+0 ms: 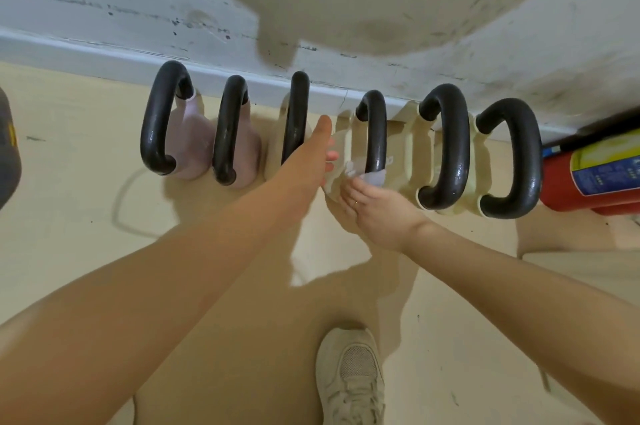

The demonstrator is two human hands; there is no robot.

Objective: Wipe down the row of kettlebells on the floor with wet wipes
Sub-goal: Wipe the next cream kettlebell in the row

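Head view: I look down at six kettlebells in a row by the wall, from 10 o'clock across to 3 o'clock. My right hand pinches a wet wipe and presses it on the fourth kettlebell, just right of the middle, at the near end of its black handle. My left hand reaches flat against that bell's left side, fingers mostly hidden. A red fire extinguisher lies at 3 o'clock. My shoe stands at 6 o'clock.
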